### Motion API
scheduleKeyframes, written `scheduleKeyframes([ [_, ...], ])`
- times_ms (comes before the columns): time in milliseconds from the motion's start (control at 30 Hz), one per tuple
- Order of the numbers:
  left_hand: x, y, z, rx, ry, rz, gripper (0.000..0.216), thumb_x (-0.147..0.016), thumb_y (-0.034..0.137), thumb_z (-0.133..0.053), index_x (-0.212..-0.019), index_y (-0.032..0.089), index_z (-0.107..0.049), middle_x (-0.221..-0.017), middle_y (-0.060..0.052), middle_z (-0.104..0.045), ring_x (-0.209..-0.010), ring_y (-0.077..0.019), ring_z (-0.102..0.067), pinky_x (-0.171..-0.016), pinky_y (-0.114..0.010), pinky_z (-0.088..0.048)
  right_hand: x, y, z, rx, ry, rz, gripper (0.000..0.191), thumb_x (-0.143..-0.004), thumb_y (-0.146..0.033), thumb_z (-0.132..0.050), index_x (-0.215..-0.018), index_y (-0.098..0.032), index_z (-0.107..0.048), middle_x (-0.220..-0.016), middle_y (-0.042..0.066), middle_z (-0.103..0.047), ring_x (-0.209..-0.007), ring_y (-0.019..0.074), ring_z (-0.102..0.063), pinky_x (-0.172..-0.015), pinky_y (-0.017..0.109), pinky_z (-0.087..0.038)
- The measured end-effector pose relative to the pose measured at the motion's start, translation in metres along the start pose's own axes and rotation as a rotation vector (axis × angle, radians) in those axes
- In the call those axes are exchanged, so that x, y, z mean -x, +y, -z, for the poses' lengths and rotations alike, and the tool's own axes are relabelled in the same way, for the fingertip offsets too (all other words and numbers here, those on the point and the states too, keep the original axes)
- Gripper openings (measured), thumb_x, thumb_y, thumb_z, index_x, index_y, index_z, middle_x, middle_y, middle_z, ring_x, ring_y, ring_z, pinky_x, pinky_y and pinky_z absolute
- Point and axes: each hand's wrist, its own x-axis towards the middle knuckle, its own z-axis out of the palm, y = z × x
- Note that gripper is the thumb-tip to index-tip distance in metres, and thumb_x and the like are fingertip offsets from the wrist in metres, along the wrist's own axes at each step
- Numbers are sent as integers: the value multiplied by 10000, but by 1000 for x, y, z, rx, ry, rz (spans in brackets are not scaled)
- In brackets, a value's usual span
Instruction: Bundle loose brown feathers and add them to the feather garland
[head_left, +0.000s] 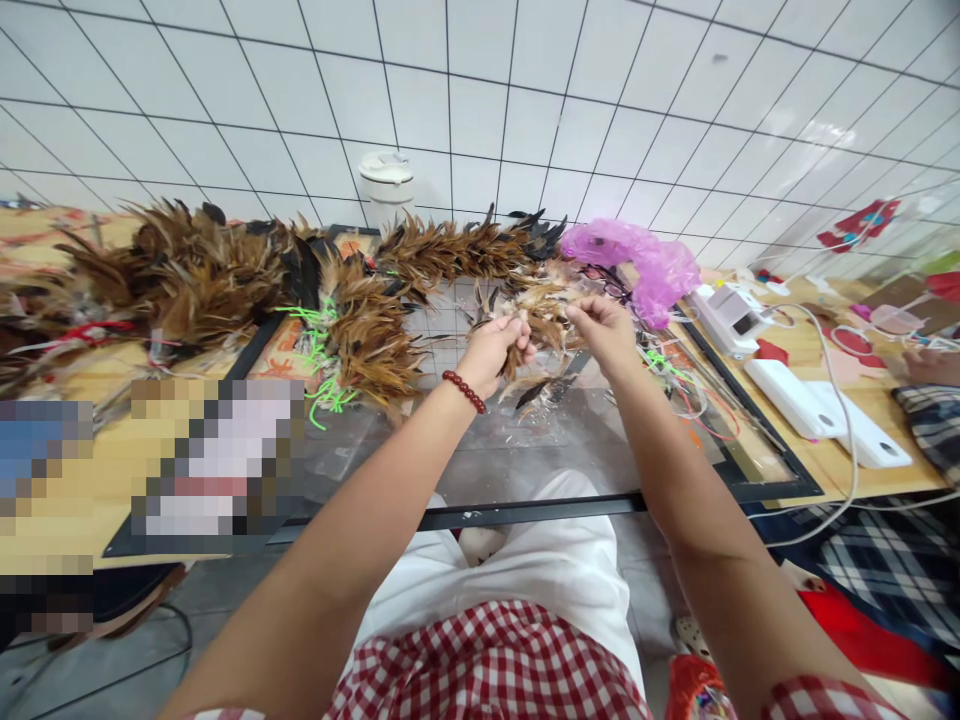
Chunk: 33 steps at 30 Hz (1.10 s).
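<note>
Left hand (491,350) is closed in a loose fist around one end of a small tuft of brown feathers (541,305). Right hand (604,325) pinches the other end between thumb and fingertips. The tuft spans the gap between the hands, raised just above the glass tabletop (525,450). This is likely so both ends are controlled and the plumes hang free.

A few loose feathers (544,390) lie on the glass beneath. Long feather strings (225,280) are piled far left, with green cord (322,350) among them. A pink plastic bag (637,260) sits just beyond the right hand. Bead bracelet (465,392) on the left wrist.
</note>
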Motion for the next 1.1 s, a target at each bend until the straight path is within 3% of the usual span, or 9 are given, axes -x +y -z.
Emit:
scheduleKeyframes([
  [133,-4,5,6,181,99,-80,208,-910,242,-551,-728,156,-501,-578,48,-489,-536,-64,-555,-554,-187,-487,-3,13,18,532,-51,-101,202,-710,-368,-691,-696,-167,-696,-583,-5,-596,-577,130,-505,-601,273,-374],
  [267,-5,9,7,237,149,-103,217,-937,229,-499,-732,158,-499,-561,50,-471,-512,-60,-529,-539,-183,-478,5,15,13,746,-250,-79,154,-695,-340,-694,-682,-187,-696,-631,11,-636,-598,146,-533,-593,278,-362],
  [333,-5,9,7,255,175,-112,230,-942,223,-488,-721,159,-496,-554,50,-462,-500,-59,-519,-531,-180,-468,5,15,9,708,-279,-54,97,-704,-279,-668,-673,-187,-677,-649,16,-643,-616,148,-540,-602,276,-371],
  [533,-7,9,11,288,259,-127,230,-933,246,-513,-719,162,-501,-539,52,-462,-478,-61,-502,-516,-181,-453,-5,9,16,90,-41,-173,147,-761,-324,-604,-721,-197,-543,-620,1,-630,-532,118,-522,-583,261,-424],
  [600,-8,8,13,289,287,-122,220,-927,248,-524,-726,162,-505,-537,53,-466,-473,-60,-499,-508,-178,-446,-4,4,19,10,-132,-195,234,-712,-391,-676,-708,-194,-549,-591,-4,-616,-513,109,-503,-568,256,-418],
  [733,-11,5,15,298,339,-119,216,-926,227,-521,-721,162,-497,-523,60,-456,-452,-58,-484,-483,-173,-427,2,3,18,159,-453,-244,329,-662,-480,-726,-728,-167,-648,-628,23,-647,-566,128,-542,-589,265,-429],
  [867,-11,4,15,289,363,-125,216,-921,251,-536,-727,163,-499,-523,64,-457,-451,-53,-491,-483,-163,-423,6,12,8,641,-270,-172,257,-704,-423,-692,-769,-175,-699,-671,22,-663,-630,149,-573,-604,260,-397],
  [933,-10,5,14,279,361,-134,220,-911,260,-556,-722,164,-499,-528,64,-459,-455,-53,-495,-489,-164,-426,6,16,4,748,-304,-119,184,-717,-359,-668,-739,-179,-693,-655,14,-652,-624,140,-564,-588,250,-372],
  [1100,-8,5,12,229,325,-163,234,-906,257,-561,-700,163,-500,-524,64,-450,-459,-54,-483,-507,-175,-429,4,16,5,539,-260,-17,159,-806,-278,-531,-822,-171,-649,-701,16,-663,-633,134,-563,-619,245,-405],
])
